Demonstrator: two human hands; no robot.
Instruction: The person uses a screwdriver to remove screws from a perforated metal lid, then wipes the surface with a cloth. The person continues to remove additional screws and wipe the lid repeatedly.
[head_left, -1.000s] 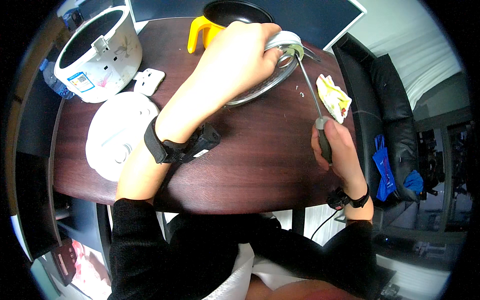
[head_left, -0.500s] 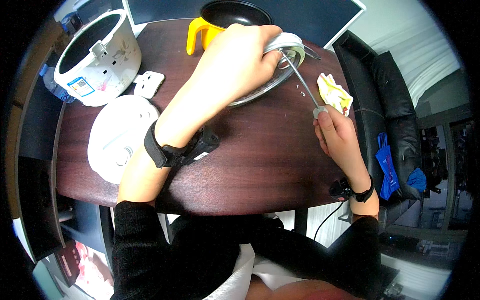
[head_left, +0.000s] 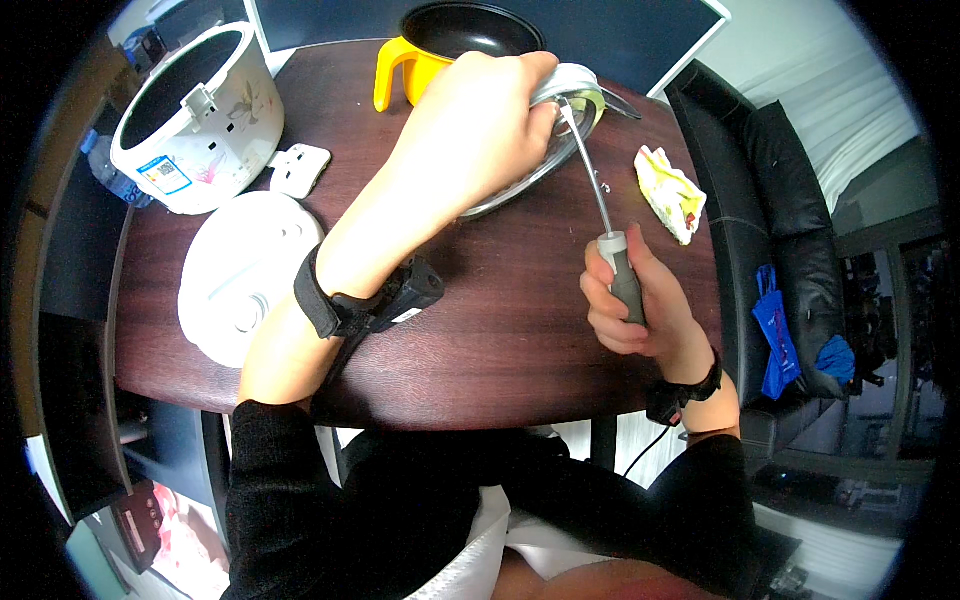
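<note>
My left hand is closed on a clear round lid with a white part at its upper edge, holding it tilted above the table. In my right hand is a screwdriver with a grey handle and a long metal shaft. Its tip meets the lid's white part beside my left fingers; the exact contact point is too small to make out. A few tiny pale bits lie on the table just right of the shaft.
A yellow-handled pot with a black inside stands behind my left hand. At the left are a white rice cooker body, a small white piece and a round white cover. A crumpled yellow-and-white cloth lies right.
My right hand has moved left and nearer to me, and its grip has turned so the screwdriver's handle shows. The shaft stands steeper. My left hand and the lid have barely shifted.
</note>
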